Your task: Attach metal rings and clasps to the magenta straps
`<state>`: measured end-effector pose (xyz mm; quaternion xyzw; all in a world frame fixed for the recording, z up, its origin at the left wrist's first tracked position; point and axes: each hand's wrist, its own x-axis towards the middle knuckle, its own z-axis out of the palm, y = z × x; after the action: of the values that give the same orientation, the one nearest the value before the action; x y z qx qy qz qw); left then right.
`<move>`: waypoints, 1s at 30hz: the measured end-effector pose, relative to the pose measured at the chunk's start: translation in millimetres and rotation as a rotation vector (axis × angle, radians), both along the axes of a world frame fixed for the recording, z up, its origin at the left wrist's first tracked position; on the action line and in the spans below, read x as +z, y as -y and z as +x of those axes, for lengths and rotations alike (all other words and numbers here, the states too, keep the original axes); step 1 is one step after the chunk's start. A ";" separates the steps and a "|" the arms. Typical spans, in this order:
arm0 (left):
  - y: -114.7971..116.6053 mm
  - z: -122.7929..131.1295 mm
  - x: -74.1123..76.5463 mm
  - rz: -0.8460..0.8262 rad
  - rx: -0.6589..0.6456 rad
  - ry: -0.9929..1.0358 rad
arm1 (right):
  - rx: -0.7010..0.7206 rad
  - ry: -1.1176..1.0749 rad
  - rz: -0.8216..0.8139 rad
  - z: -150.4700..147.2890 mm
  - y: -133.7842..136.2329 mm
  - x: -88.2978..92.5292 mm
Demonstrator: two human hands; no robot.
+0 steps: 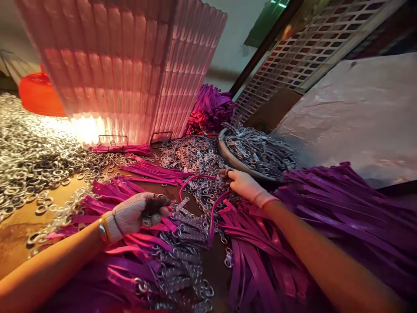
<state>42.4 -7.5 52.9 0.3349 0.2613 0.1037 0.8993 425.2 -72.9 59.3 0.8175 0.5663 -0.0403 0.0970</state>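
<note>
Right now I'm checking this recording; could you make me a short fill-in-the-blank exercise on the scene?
1. The person's left hand and right hand both wear ____.
2. A bent strap is held in the ____ hand.
3. The basin is heaped with pieces made of ____.
4. The red lamp is toward the picture's ____ edge.

Missing words: gloves; right; metal; left.

Far left: ring heap [32,161], lamp [41,96] above it. Back: plastic panels [130,78], standing. Right of panels: strap bundle [211,106], behind the basin [225,153]. Chain strips [260,150] in basin; chain-link heap [195,155] just left of it. Front left: strap pile [110,267], left hand [137,214] above. Front right: second strap pile [352,221], plastic sheet [361,113] behind. Right hand [244,184] before basin.
</note>
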 end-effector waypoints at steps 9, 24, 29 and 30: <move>9.1 -20.4 6.9 0.069 0.052 -0.092 | -0.015 -0.767 0.369 -63.8 -6.0 -41.6; 21.7 -19.7 10.9 0.531 -0.013 -0.132 | 0.380 -1.079 0.602 -207.6 36.0 6.5; 25.9 -20.5 15.3 0.589 -0.090 -0.131 | 0.345 -1.208 0.672 -244.2 46.4 23.2; 28.6 -19.6 14.8 0.546 -0.082 -0.112 | 0.282 -1.247 0.720 -247.4 47.1 21.8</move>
<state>22.9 -36.1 67.7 0.5805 0.2592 0.1153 0.7633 177.8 -119.9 81.1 0.5431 0.5942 -0.2966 -0.5138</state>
